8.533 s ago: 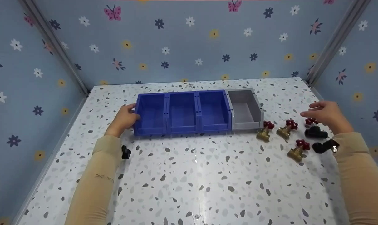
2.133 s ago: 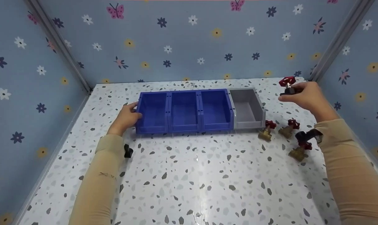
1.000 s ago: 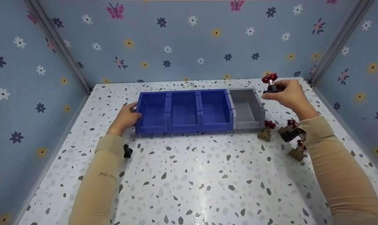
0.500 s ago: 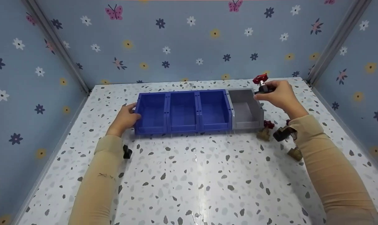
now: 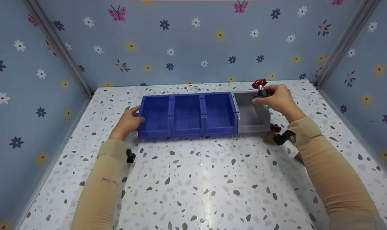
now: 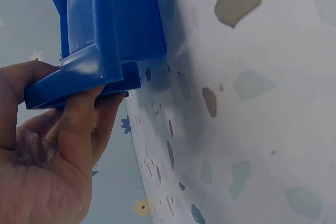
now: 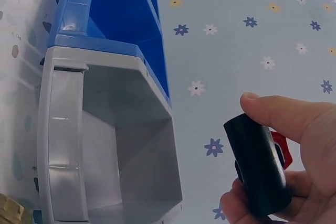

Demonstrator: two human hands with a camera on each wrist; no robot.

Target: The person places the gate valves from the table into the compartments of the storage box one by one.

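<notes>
My right hand (image 5: 279, 99) pinches a black valve (image 7: 257, 163) with a red handwheel (image 5: 259, 83). It is held over the back right part of the grey bin (image 5: 253, 128), wheel upward. In the right wrist view the black tube-shaped body sits between thumb and fingers, and the inside of the grey bin (image 7: 100, 150) shows bare. At the other end of the row, my left hand (image 5: 127, 123) grips the side of the leftmost blue bin (image 5: 155, 132); the left wrist view shows its fingers (image 6: 79, 129) curled about the bin's rim (image 6: 68, 82).
Three blue bins and the grey one stand side by side on the speckled table (image 5: 187, 179). A brass valve (image 5: 270, 138) with a red wheel lies in front of the grey bin; another brass valve (image 5: 299, 158) is partly behind my right sleeve. Flowered walls (image 5: 193, 41) enclose the table.
My right hand, empty above the valves at first, has picked up the black valve and carried it left, lately from beside the grey bin to over it. My left hand stays on the blue bin.
</notes>
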